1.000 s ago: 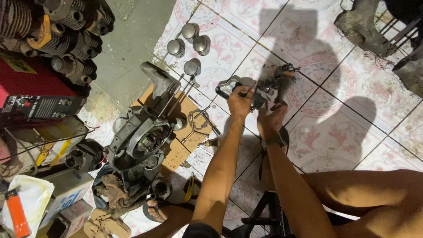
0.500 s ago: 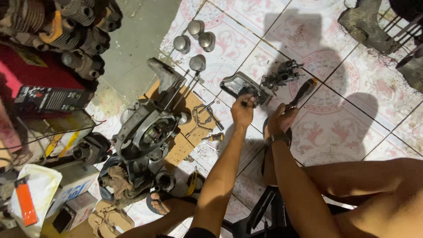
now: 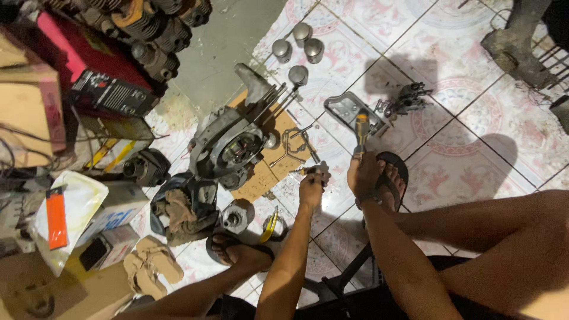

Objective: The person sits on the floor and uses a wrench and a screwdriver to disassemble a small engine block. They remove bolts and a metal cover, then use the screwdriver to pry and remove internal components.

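Note:
My right hand point(image 3: 363, 173) is closed around a screwdriver point(image 3: 361, 129) with an orange-yellow handle, which points away from me toward a grey metal cover plate point(image 3: 345, 109). A small dark engine part point(image 3: 409, 98) lies just beyond the plate. My left hand point(image 3: 312, 185) grips a small metal tool point(image 3: 301, 170) at the edge of a cardboard sheet point(image 3: 261, 176). On the cardboard, left of both hands, sits an engine crankcase point(image 3: 228, 145). A bent wrench point(image 3: 288, 148) lies between the crankcase and my left hand.
Several metal pistons point(image 3: 294, 42) stand on the tiled floor at the back. Engine cylinders point(image 3: 154, 26) and a red box point(image 3: 89, 65) are stacked at far left. Yellow-handled pliers point(image 3: 269, 223) lie near my sandalled left foot point(image 3: 237, 253). A white bag point(image 3: 71, 210) is at left.
Both hands have drawn back from the cover plate and the small engine part toward my body. The right hand still carries the screwdriver, and the left now holds a small tool by the cardboard.

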